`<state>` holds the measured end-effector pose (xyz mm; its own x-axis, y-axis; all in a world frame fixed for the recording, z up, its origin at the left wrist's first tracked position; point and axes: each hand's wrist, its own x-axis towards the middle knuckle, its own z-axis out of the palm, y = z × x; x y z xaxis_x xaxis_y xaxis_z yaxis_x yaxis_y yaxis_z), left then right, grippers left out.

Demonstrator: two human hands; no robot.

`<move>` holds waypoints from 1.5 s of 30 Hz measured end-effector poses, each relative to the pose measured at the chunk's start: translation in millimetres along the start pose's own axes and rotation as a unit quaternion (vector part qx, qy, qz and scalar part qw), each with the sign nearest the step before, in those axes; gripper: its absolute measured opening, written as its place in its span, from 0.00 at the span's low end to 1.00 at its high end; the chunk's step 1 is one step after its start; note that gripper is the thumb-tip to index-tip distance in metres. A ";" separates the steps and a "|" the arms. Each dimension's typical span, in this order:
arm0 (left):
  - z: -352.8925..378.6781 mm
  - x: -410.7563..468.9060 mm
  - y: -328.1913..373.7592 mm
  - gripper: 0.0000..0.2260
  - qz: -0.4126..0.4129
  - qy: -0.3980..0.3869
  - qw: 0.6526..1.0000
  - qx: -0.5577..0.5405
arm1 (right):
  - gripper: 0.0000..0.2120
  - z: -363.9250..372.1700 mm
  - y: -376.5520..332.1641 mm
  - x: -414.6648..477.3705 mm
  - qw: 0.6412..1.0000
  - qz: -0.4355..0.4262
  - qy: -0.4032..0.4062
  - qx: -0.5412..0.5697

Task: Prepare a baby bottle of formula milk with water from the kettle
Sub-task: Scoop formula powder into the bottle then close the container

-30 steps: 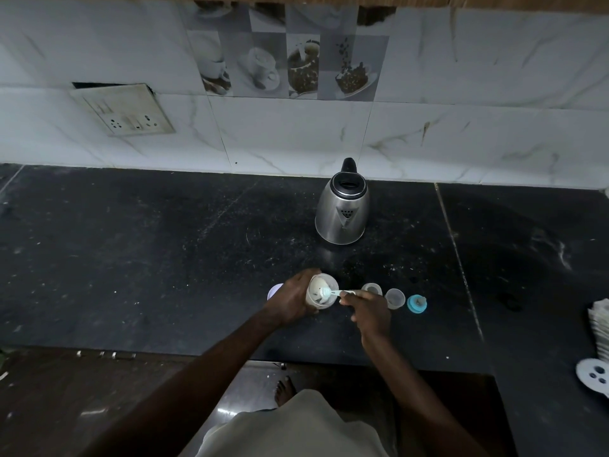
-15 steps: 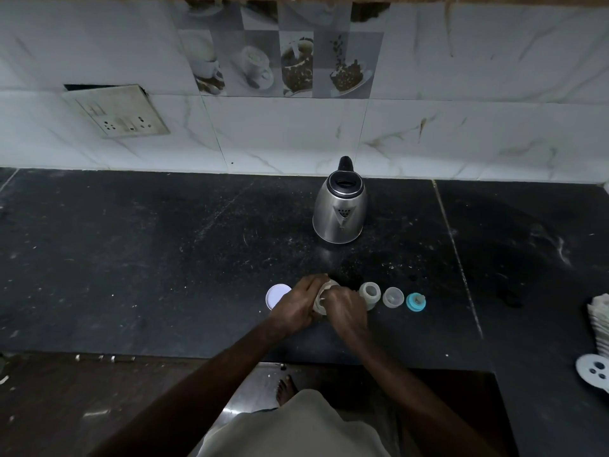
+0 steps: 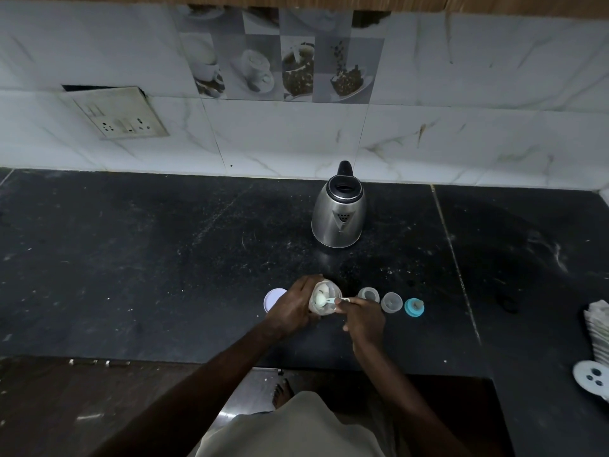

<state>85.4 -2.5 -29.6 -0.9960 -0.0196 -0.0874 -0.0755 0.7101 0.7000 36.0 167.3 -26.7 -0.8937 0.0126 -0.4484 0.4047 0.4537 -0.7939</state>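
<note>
**Scooping the formula powder**

The left hand (image 3: 293, 305) clasps the tilted clear plastic formula jar (image 3: 322, 301) on the black stone counter (image 3: 164, 258). The right hand (image 3: 364, 319) pinches a small white scoop (image 3: 331, 300) inside it. I judge the next move is carrying the powder to the open clear baby bottle (image 3: 368, 294) just beside, without spilling.

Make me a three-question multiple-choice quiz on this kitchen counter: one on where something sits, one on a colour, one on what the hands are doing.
1. Where is the kettle?
A. behind the hands, near the wall
B. on the floor
C. at the counter's left end

2. What colour is the bottle ring at the right of the row?
A. red
B. teal
C. black

3. What does the right hand hold?
A. nothing
B. the kettle
C. a scoop at the jar

Answers: 1 A, it stands by the tiled wall. 2 B, the ring is teal. 3 C, the left hand steadies the jar.
</note>
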 end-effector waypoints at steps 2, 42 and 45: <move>-0.2 1.0 0.0 0.38 -0.002 0.002 1.000 -0.003 | 0.08 -2.1 1.6 -0.1 1.000 -0.013 0.000 -0.013; -1.6 -2.8 -1.0 0.43 -0.092 0.026 0.995 -0.014 | 0.08 -54.8 2.0 14.5 0.925 0.194 -0.059 0.322; -2.8 -0.5 -1.5 0.44 -0.098 0.019 0.995 -0.017 | 0.06 -71.6 0.2 18.2 0.921 0.188 -0.038 0.340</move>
<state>85.8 -5.5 -28.7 -0.9632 -0.1814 -0.1985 -0.2689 0.6660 0.6958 5.9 231.4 -5.6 -0.6595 -0.0191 -0.7515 0.7338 -0.2333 -0.6381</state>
